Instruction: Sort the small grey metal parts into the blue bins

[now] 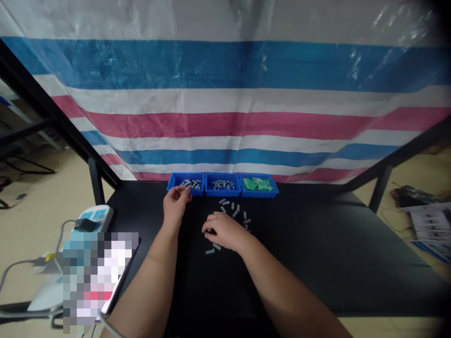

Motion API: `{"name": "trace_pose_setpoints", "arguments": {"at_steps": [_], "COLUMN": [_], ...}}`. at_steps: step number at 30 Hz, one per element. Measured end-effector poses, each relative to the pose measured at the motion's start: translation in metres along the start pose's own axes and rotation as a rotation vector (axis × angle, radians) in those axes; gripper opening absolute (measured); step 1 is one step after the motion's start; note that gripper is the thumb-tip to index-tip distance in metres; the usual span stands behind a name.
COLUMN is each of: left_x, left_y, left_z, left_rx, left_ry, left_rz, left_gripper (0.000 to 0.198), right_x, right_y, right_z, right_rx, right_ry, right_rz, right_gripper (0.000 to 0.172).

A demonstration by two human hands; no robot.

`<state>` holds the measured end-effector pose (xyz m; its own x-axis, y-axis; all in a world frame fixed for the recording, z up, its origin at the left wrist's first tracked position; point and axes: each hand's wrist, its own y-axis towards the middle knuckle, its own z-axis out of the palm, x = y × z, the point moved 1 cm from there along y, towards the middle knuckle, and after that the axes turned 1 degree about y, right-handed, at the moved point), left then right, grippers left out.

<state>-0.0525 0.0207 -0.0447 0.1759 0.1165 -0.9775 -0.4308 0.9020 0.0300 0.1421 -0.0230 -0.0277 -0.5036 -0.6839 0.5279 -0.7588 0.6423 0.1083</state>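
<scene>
Your left hand (pixel 175 206) sits at the front edge of the left blue bin (pixel 198 176), fingers curled and pinched close together. Your fingertips (pixel 186 192) reach just over the rim, beside the pile of small grey metal pieces (pixel 192 184) inside. The grip looks narrow, but you can't tell from here whether it holds a piece. Your right hand (pixel 225 230) is curled palm down above the black table (pixel 317 244), among the loose grey pieces (pixel 217 247) scattered in a rough arc around and under it. That grip looks narrow too, and anything inside it is hidden. The middle blue bin (pixel 222 176) holds more grey pieces, and the right blue bin (pixel 259 176) holds green pieces. All three bins stand side by side at the table's far edge, against a striped tarp (pixel 225 126). A power strip (pixel 94 218) sits just off the table's left side
</scene>
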Motion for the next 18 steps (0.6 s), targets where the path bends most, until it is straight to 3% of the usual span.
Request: {"name": "trace_pose_setpoints", "arguments": {"at_steps": [7, 12, 18], "left_x": [-0.001, -0.005, -0.002], "left_y": [0.000, -0.005, -0.008], "left_z": [0.004, 0.006, 0.009], "left_rx": [0.135, 0.232, 0.299], "left_ry": [-0.225, -0.015, 0.234], "left_rz": [-0.110, -0.110, -0.072], "left_gripper": [0.060, 0.059, 0.049], "right_x": [0.004, 0.003, -0.025], "right_y": [-0.004, -0.008, -0.008], "right_z": [-0.012, -0.026, -0.023], "right_rx": [-0.104, -0.264, -0.403], "right_ry": [0.093, 0.138, 0.213], "right_rz": [-0.006, 0.093, 0.207], "right_gripper": [0.011, 0.013, 0.005]}}
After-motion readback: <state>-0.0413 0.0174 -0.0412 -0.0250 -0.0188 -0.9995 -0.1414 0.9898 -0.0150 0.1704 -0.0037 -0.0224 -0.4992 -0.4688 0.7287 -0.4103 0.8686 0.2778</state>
